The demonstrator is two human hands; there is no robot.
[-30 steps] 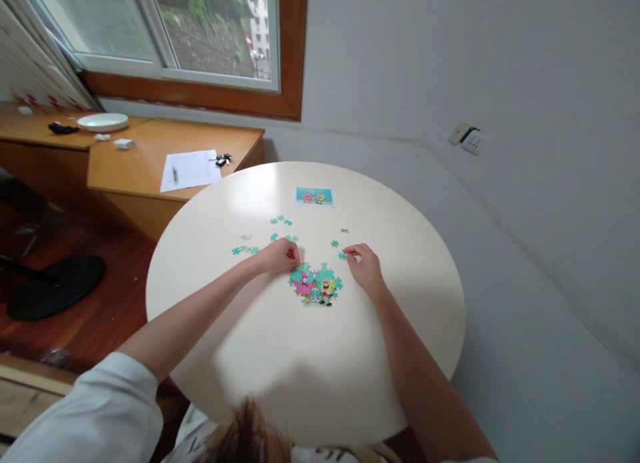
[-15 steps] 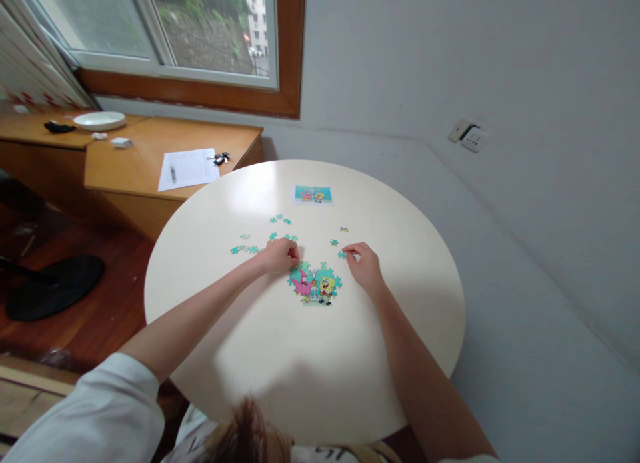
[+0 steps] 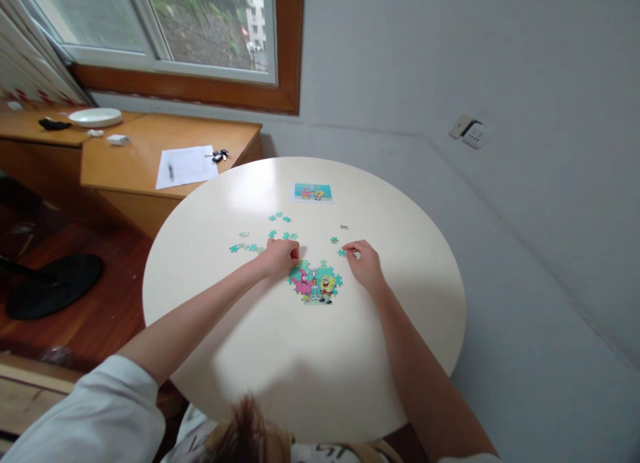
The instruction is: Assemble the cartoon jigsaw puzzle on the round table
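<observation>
A partly joined cartoon jigsaw [image 3: 316, 282] lies in the middle of a round cream table [image 3: 280, 369]. My left hand [image 3: 280, 256] is curled closed at the jigsaw's upper left edge, fingertips pressed on it. My right hand [image 3: 365, 263] rests to the right, fingers pinched at a small teal piece [image 3: 341, 252] by the jigsaw's upper right corner. Loose teal pieces [image 3: 280, 217] lie scattered beyond my hands, more of them [image 3: 245, 247] to the left. A small reference picture [image 3: 313, 192] sits at the far side.
A wooden desk [image 3: 140, 163] stands to the left with a sheet of paper [image 3: 186, 166], keys [image 3: 219, 155] and a white plate [image 3: 95, 117]. A window [image 3: 200, 29] is above it. Grey wall with a socket [image 3: 470, 133] runs along the right.
Both hands stay where they were at the jigsaw. The view has shifted slightly, nothing else moved.
</observation>
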